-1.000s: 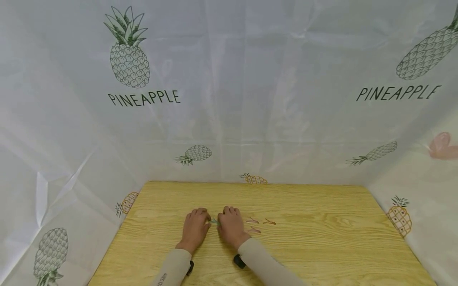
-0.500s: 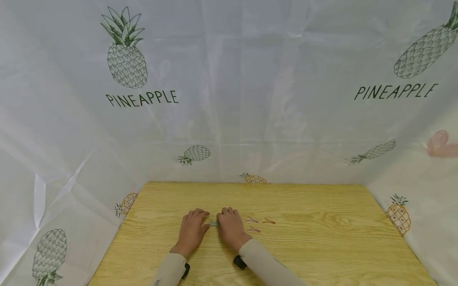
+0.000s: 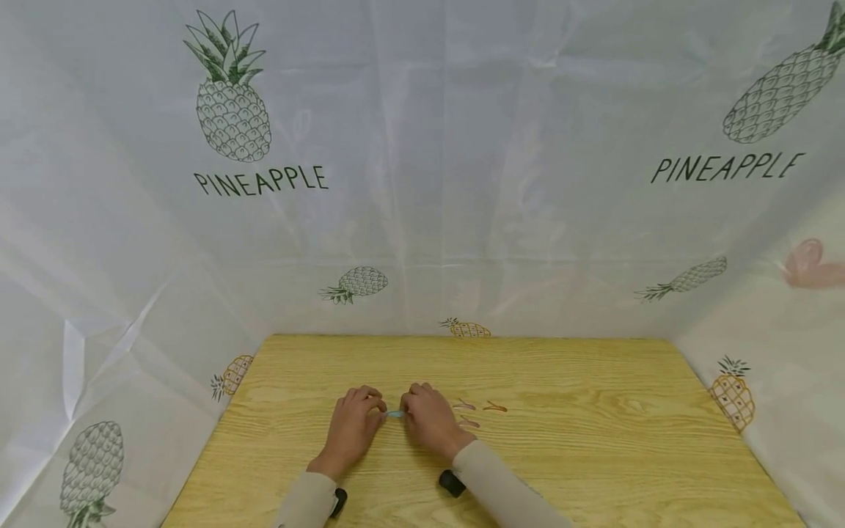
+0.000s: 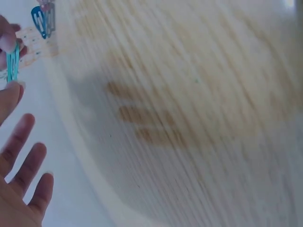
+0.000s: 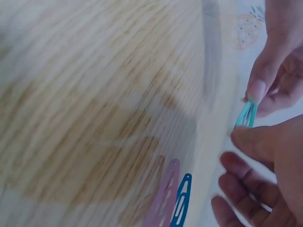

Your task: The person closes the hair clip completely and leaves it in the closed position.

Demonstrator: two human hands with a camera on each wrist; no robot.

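A small turquoise snap hair clip (image 3: 394,413) spans the gap between both hands, just above the wooden table. My left hand (image 3: 353,425) pinches its left end between thumb and forefinger. My right hand (image 3: 429,419) pinches the opposite end. In the left wrist view the turquoise hair clip (image 4: 13,64) shows upright between the fingertips, and the left hand's other fingers (image 4: 32,163) are loosely spread. From the right wrist the same hair clip (image 5: 247,113) has a narrow slotted shape; its ends are covered by fingertips.
Right of my right hand several hair clips lie on the table, including an orange-looking one (image 3: 495,406) and a pinkish one (image 3: 469,422). A pink clip (image 5: 163,201) and a blue clip (image 5: 182,201) lie side by side. White pineapple-print sheeting (image 3: 422,183) encloses the table.
Half a second ago my left thumb and forefinger were apart beside the clip; now they pinch its end. The clip's splayed look from one second ago is now one slim line.
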